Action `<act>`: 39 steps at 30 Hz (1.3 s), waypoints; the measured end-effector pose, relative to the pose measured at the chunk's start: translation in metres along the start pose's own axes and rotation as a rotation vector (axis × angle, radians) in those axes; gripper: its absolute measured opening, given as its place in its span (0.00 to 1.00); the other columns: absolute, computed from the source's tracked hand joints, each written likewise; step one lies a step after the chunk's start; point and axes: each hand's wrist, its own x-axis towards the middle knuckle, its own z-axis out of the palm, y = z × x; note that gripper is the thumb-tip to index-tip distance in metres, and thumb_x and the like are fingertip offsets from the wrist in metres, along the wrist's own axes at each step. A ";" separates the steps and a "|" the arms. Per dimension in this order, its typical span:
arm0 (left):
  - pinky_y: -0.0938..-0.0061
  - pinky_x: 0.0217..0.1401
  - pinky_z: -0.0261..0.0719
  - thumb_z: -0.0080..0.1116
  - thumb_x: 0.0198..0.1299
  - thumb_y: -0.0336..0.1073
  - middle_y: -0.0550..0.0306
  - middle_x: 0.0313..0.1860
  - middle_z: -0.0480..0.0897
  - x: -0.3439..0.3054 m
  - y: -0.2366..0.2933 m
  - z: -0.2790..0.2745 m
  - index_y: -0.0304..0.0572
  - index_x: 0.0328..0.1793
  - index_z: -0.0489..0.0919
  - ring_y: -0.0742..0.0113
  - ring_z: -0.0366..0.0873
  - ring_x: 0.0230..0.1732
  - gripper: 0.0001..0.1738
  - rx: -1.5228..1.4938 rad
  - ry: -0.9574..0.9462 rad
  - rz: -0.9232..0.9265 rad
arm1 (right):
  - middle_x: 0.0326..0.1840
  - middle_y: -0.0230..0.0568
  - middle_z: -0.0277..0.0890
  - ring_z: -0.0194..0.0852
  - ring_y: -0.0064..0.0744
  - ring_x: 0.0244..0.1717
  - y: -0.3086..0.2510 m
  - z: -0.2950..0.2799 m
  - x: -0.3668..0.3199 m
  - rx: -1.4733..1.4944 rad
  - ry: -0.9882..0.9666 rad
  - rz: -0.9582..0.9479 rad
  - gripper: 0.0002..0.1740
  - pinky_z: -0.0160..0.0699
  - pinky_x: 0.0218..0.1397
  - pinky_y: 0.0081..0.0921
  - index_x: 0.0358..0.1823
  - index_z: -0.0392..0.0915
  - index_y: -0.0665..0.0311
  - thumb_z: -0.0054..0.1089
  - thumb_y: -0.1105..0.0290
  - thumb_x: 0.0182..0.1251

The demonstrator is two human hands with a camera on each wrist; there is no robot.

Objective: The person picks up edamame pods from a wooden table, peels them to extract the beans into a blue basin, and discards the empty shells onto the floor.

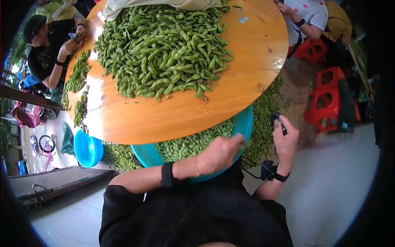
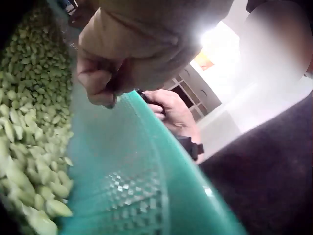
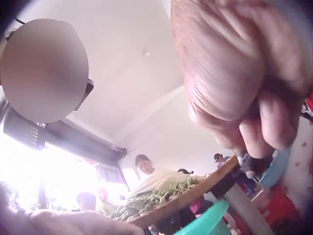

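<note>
My left hand (image 1: 220, 154), fingers curled, is over the right side of a teal basin (image 1: 142, 154) of shelled green beans (image 1: 185, 146). In the left wrist view, its fingers (image 2: 98, 81) bend in above the mesh wall, and no object shows between them. To the right of the basin, my right hand (image 1: 286, 138) is raised and grips a small black object (image 1: 276, 120); I cannot tell its kind. From the right wrist, the curled fingers (image 3: 257, 137) mostly hide that object. A large heap of green bean pods (image 1: 164, 53) lies on the round wooden table (image 1: 197, 117).
Loose pods (image 1: 263, 144) cover the floor around the basin. A blue basin (image 1: 88, 148) stands at left, and red stools (image 1: 325, 101) at right. One person (image 1: 45, 49) handles pods at the table's left; another person (image 1: 304, 18) is at far right. A cloth (image 1: 160, 4) covers the heap's back.
</note>
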 end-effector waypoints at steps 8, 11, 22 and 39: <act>0.56 0.38 0.79 0.63 0.59 0.28 0.46 0.38 0.78 0.010 0.009 -0.054 0.35 0.40 0.77 0.44 0.80 0.41 0.07 0.335 0.434 0.240 | 0.25 0.23 0.69 0.60 0.10 0.21 -0.008 -0.008 -0.001 0.266 0.134 0.077 0.14 0.58 0.22 0.14 0.55 0.80 0.72 0.58 0.78 0.70; 0.58 0.37 0.78 0.64 0.58 0.31 0.48 0.33 0.75 0.019 -0.005 -0.095 0.37 0.39 0.78 0.46 0.78 0.38 0.07 0.548 0.663 0.058 | 0.24 0.23 0.69 0.60 0.10 0.21 -0.007 0.001 0.001 0.250 0.116 0.054 0.13 0.58 0.22 0.14 0.54 0.80 0.71 0.58 0.78 0.70; 0.57 0.43 0.77 0.64 0.55 0.33 0.49 0.36 0.74 0.024 -0.018 -0.100 0.36 0.40 0.79 0.47 0.77 0.43 0.10 0.506 0.617 -0.126 | 0.28 0.36 0.77 0.70 0.19 0.25 -0.045 0.032 0.009 0.116 -0.035 -0.123 0.10 0.70 0.29 0.20 0.47 0.80 0.74 0.59 0.80 0.66; 0.80 0.32 0.75 0.63 0.63 0.24 0.62 0.33 0.82 -0.015 -0.019 -0.125 0.34 0.45 0.80 0.78 0.76 0.29 0.06 -0.484 0.524 -0.204 | 0.27 0.39 0.77 0.72 0.21 0.23 -0.119 0.109 0.002 0.378 -0.404 -0.163 0.14 0.70 0.27 0.22 0.51 0.79 0.75 0.59 0.76 0.67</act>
